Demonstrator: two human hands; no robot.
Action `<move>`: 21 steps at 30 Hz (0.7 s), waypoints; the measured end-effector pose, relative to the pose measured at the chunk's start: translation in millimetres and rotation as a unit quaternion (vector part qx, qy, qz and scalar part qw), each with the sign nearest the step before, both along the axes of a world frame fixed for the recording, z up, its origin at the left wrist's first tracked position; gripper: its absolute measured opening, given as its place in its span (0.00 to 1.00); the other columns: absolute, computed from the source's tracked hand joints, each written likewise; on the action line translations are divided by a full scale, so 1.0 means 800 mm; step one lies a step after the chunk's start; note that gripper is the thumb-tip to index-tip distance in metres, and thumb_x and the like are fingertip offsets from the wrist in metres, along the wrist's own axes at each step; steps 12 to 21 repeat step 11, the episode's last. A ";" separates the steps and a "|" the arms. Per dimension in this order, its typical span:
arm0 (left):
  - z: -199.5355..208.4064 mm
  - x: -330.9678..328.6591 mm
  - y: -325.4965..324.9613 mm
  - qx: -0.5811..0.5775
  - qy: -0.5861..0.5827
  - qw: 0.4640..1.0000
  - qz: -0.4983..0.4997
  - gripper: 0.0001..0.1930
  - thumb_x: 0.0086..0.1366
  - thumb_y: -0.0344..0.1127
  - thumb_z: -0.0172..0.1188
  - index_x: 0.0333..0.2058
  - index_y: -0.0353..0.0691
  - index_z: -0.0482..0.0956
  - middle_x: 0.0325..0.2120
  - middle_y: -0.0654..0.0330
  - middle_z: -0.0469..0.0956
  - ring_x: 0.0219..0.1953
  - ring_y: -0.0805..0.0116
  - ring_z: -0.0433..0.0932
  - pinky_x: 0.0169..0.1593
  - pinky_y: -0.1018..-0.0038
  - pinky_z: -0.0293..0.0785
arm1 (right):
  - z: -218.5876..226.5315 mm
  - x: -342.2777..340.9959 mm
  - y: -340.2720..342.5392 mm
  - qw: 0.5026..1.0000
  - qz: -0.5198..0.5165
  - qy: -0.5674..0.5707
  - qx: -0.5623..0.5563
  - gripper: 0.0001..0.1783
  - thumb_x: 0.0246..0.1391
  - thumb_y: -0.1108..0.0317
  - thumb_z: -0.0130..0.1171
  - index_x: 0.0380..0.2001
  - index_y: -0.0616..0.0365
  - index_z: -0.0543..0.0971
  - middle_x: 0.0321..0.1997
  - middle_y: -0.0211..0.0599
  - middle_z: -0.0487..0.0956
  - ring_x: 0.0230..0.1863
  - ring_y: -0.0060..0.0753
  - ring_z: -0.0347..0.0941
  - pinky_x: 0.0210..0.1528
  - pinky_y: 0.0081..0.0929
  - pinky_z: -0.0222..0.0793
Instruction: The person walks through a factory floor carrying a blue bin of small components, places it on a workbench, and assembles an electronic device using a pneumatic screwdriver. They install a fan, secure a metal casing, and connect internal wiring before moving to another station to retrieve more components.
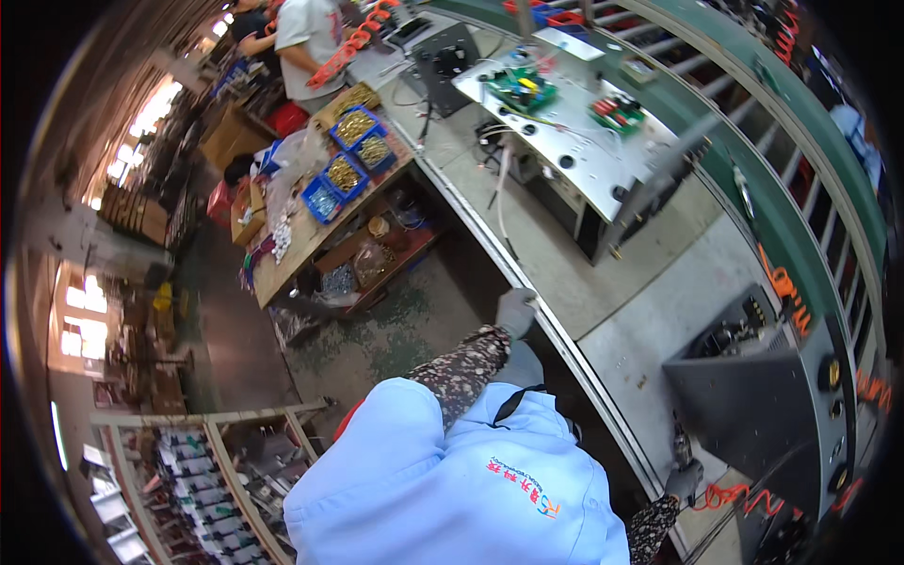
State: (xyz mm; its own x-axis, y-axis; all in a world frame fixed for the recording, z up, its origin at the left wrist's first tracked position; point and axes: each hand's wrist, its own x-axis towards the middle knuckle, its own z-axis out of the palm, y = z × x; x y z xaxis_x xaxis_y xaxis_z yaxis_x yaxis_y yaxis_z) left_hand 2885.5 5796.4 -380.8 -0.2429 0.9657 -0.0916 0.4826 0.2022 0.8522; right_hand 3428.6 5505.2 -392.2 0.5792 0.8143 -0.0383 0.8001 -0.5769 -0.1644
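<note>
My left hand (516,313), in a grey glove, is closed over the metal edge strip (551,331) of the workbench. At the lower right, my right hand (685,481), also gloved, is wrapped around a dark power screwdriver (681,441), its slim end directed away from me. Just beyond that hand stands a black metal housing (753,400) with its top side open and dark parts inside. Farther up the bench is a white metal chassis plate (584,160) carrying green circuit boards (523,89) and loose wires.
Blue bins (344,176) of small metal parts fill a wooden side table at the left. An orange coiled hose (744,496) lies near my right hand. A roller conveyor (815,184) runs along the far right. Another person (309,47) stands at the upper left.
</note>
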 end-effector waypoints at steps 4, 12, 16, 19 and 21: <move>-0.014 -0.187 0.016 -0.025 -0.082 0.976 0.201 0.04 0.58 0.27 0.63 0.34 0.36 0.81 0.21 0.61 0.78 0.18 0.75 0.74 0.22 0.74 0.73 | 0.005 -0.013 0.019 0.992 -0.048 -0.099 -0.062 0.29 0.38 0.71 0.59 0.50 0.59 0.71 0.49 0.50 0.74 0.53 0.55 0.69 0.55 0.47 0.65; 0.079 -0.524 0.117 0.147 0.277 0.902 0.296 0.07 0.54 0.32 0.62 0.29 0.34 0.82 0.24 0.50 0.81 0.27 0.55 0.81 0.34 0.65 0.77 | -0.016 -0.123 0.024 0.961 -0.252 -0.110 0.021 0.40 0.49 0.60 0.60 0.64 0.55 0.59 0.54 0.53 0.71 0.53 0.55 0.70 0.52 0.48 0.70; 0.079 -0.524 0.117 0.147 0.277 0.902 0.296 0.07 0.54 0.32 0.62 0.29 0.34 0.82 0.24 0.50 0.81 0.27 0.55 0.81 0.34 0.65 0.77 | -0.016 -0.123 0.024 0.961 -0.252 -0.110 0.021 0.40 0.49 0.60 0.60 0.64 0.55 0.59 0.54 0.53 0.71 0.53 0.55 0.70 0.52 0.48 0.70; 0.079 -0.524 0.117 0.147 0.277 0.902 0.296 0.07 0.54 0.32 0.62 0.29 0.34 0.82 0.24 0.50 0.81 0.27 0.55 0.81 0.34 0.65 0.77 | -0.016 -0.123 0.024 0.961 -0.252 -0.110 0.021 0.40 0.49 0.60 0.60 0.64 0.55 0.59 0.54 0.53 0.71 0.53 0.55 0.70 0.52 0.48 0.70; 0.079 -0.524 0.117 0.147 0.277 0.902 0.296 0.07 0.54 0.32 0.62 0.29 0.34 0.82 0.24 0.50 0.81 0.27 0.55 0.81 0.34 0.65 0.77 | -0.016 -0.123 0.024 0.961 -0.252 -0.110 0.021 0.40 0.49 0.60 0.60 0.64 0.55 0.59 0.54 0.53 0.71 0.53 0.55 0.70 0.52 0.48 0.70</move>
